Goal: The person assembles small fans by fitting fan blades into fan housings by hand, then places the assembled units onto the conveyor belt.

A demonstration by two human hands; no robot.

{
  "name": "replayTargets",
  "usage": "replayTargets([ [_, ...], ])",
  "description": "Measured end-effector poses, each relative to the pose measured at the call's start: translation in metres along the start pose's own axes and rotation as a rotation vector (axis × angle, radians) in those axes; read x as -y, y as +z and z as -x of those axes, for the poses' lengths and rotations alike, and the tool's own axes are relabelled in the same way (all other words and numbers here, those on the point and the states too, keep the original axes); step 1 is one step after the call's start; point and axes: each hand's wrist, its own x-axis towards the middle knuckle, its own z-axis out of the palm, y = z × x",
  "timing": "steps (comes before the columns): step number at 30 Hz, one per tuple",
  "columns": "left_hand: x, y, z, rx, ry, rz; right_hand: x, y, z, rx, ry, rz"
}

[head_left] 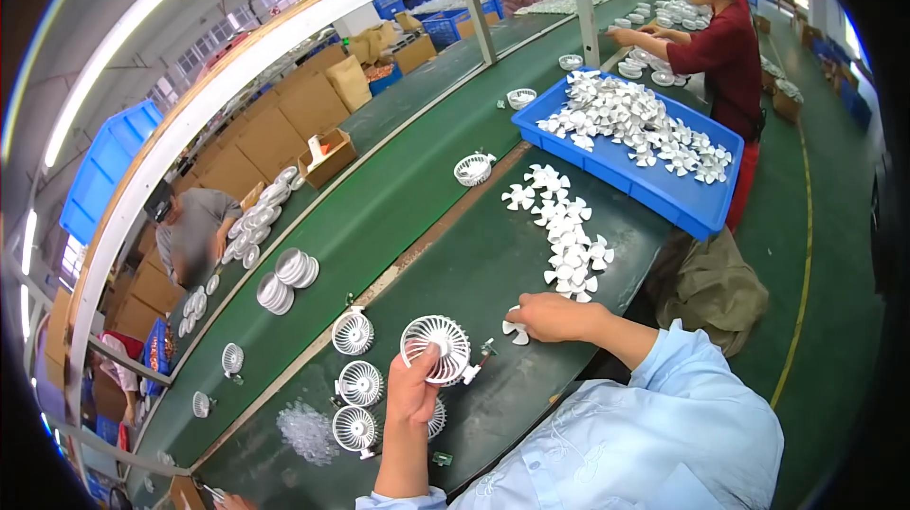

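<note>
My left hand grips a round white fan housing with curved ribs, thumb inside its rim. A small green circuit board hangs at the housing's right side. To the right, my right hand pinches a white fan blade low over the dark green worktop. Beyond that hand lies a loose row of white fan blades. More ribbed housings stand left of my left hand, one partly hidden behind my wrist. Beside them is a heap of small clear plastic pieces.
A blue tray heaped with fan blades stands at the far right. The green conveyor belt runs along the left, carrying housings and stacked white rings. A co-worker in red stands beyond the tray; another in grey sits across the belt.
</note>
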Motion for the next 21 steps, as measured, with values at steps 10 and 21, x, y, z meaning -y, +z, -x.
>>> replayTargets([
  [10, 0.013, -0.004, -0.003, -0.123, 0.088, -0.154, 0.059, -0.043, 0.011, -0.437, -0.002, -0.227],
  [21, 0.040, 0.013, 0.004, -0.067, 0.062, -0.129, 0.111, -0.021, -0.016, -0.309, -0.266, 0.045],
])
